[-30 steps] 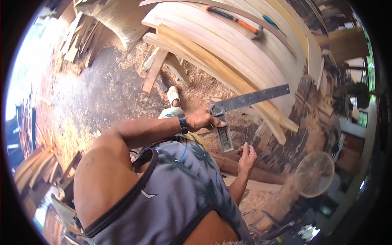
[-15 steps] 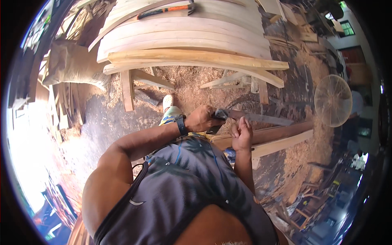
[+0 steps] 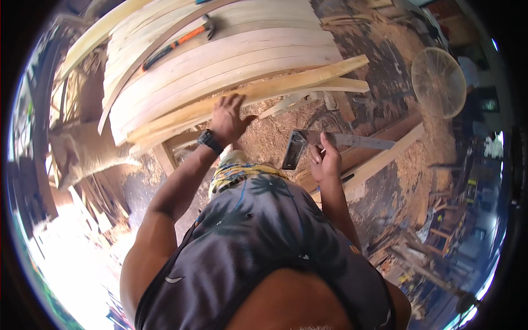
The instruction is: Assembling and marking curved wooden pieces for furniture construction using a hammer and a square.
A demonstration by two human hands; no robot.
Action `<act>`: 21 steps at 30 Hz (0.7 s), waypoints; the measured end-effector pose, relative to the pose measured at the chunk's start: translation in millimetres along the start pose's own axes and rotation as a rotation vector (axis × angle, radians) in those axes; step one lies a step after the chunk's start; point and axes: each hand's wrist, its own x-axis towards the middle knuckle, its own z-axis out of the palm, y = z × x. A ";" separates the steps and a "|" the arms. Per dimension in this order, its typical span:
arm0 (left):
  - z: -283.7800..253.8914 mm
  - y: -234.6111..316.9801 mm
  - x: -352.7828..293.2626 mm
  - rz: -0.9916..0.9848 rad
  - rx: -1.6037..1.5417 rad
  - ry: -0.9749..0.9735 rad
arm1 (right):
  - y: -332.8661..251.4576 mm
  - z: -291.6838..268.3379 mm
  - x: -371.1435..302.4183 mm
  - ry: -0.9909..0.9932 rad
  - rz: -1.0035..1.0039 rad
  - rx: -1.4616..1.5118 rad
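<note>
Right hand (image 3: 328,163): fingers clamped on the metal try square (image 3: 360,142), mid-frame right of centre; its stock sits left of the fingers, blade runs out right past them. Left hand (image 3: 227,120): fingers spread apart, at the near edge of the yellowish board (image 3: 300,81), upper centre; contact, cannot tell. Board slants along the near side of the pale planks (image 3: 242,49), upper left to centre. Orange-and-black hammer (image 3: 184,39) on the planks, near the narrow brown strip (image 3: 147,50). Round mesh guard (image 3: 438,82), upper right.
</note>
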 end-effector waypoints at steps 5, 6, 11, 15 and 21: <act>3.4 -50.3 30.3 -0.040 0.021 -0.275 | 5.0 22.7 4.4 0.154 -0.047 0.096; 3.6 -49.3 36.6 -0.050 -0.005 -0.348 | 6.8 24.7 3.9 0.177 -0.063 0.110; 17.1 -31.5 77.6 -0.008 0.073 -0.519 | 14.2 26.0 2.2 0.222 -0.055 0.144; 47.1 -3.1 99.5 0.092 0.124 -0.510 | 19.8 22.7 -2.6 0.254 -0.050 0.126; 61.0 15.2 125.5 0.077 0.164 -0.518 | 22.1 11.9 -21.5 0.285 -0.125 0.152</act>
